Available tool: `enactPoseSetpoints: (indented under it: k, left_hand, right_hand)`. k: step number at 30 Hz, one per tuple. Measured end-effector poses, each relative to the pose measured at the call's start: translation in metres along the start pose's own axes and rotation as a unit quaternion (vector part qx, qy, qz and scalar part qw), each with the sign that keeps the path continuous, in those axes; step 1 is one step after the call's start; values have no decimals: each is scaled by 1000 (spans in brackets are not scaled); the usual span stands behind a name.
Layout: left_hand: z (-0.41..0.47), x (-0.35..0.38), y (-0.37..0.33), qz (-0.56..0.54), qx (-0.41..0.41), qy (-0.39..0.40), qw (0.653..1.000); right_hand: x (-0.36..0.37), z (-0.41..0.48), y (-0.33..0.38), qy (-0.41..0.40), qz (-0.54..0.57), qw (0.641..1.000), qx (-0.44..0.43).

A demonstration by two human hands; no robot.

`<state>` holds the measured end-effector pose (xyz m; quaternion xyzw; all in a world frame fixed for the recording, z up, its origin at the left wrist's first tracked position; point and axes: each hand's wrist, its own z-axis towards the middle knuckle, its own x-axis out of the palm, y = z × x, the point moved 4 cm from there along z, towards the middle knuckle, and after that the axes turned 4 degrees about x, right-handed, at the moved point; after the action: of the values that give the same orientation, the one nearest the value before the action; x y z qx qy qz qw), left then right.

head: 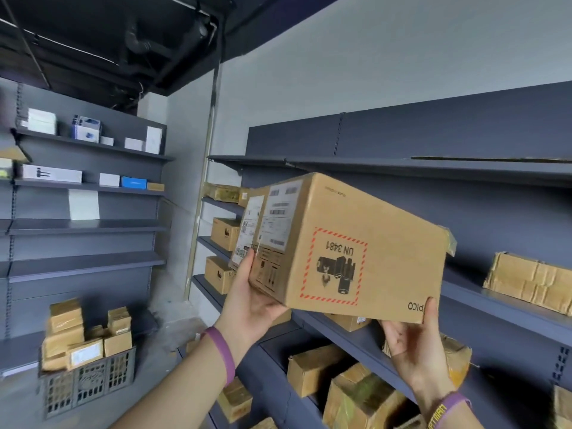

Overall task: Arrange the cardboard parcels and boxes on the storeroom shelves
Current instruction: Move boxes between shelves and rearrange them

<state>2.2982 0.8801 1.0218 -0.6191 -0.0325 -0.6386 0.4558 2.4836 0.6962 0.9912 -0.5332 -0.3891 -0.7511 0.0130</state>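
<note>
I have the box (356, 249) up in the air in front of the right-hand shelving, tilted, touching no board. My left hand (250, 301) grips its labelled end, thumb up the side and fingers underneath. My right hand (414, 345) grips the near bottom corner the same way. To do this well I'd level it first, then slide it flat onto the open shelf (495, 301) behind it, well clear of the taped parcel (532, 280) further right. The printing reads upside down (a battery mark, so I'd judge it worth turning over), and I'd let go only once the base sits fully on.
</note>
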Motion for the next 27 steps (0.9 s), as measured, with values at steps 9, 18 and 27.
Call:
enactPoseSetpoints:
  k: [9, 18, 27]
  left_hand:
    - [-12, 23, 39, -3, 67, 9, 998]
    - [-15, 25, 57, 8, 41, 25, 999]
    - [-9, 10, 51, 9, 61, -21, 998]
  right_hand:
    - [39, -3, -33, 22, -67, 994, 82]
    - [39, 3, -38, 15, 23, 994, 107]
    - [30, 6, -40, 29, -44, 993, 102]
